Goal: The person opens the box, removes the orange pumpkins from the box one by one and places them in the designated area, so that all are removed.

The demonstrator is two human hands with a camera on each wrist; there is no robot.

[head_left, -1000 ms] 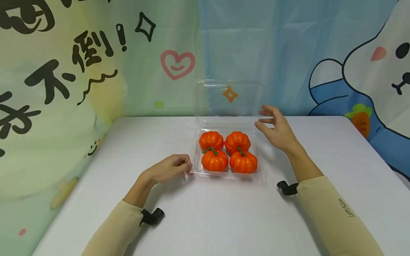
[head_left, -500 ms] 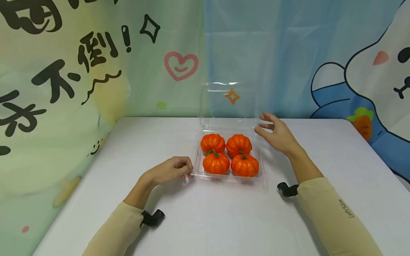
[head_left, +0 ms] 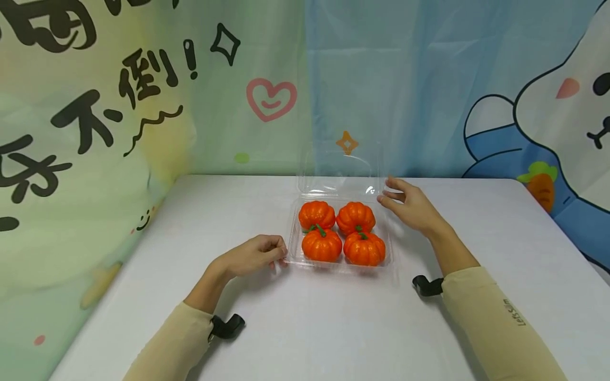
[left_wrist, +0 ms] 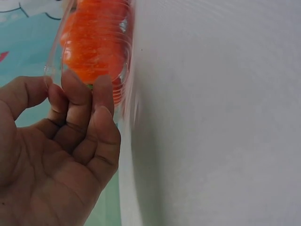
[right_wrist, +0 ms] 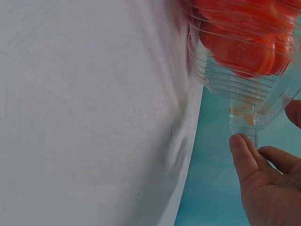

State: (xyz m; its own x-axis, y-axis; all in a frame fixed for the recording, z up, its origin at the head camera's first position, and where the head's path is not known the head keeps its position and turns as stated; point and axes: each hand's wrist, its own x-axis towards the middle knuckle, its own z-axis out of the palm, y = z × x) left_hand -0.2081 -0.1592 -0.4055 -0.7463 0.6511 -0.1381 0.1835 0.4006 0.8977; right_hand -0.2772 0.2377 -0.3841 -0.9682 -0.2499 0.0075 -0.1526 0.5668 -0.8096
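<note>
A clear plastic clamshell box (head_left: 388, 259) stands on the table with several small orange pumpkins (head_left: 322, 244) in its tray. Its transparent lid (head_left: 340, 185) is raised at the back, hinged along the tray's far edge. At the tray's front left corner, my left hand (head_left: 254, 254) pinches the rim between thumb and forefinger, plainer in the left wrist view (left_wrist: 61, 141). My right hand (head_left: 412, 206) is at the lid's right side with fairly straight fingers; in the right wrist view its fingertips (right_wrist: 236, 141) reach the lid's edge.
The white table (head_left: 324, 328) runs on around the box. Behind it hangs a printed cloth backdrop (head_left: 381, 79) with a heart, lettering and a cartoon animal. Black wrist cameras (head_left: 227, 326) stick out from both beige sleeves (head_left: 500, 323).
The lid's upper edge has come down, and my right hand has lowered along with it. My left hand keeps its pinch on the tray corner. The head view has shifted slightly.
</note>
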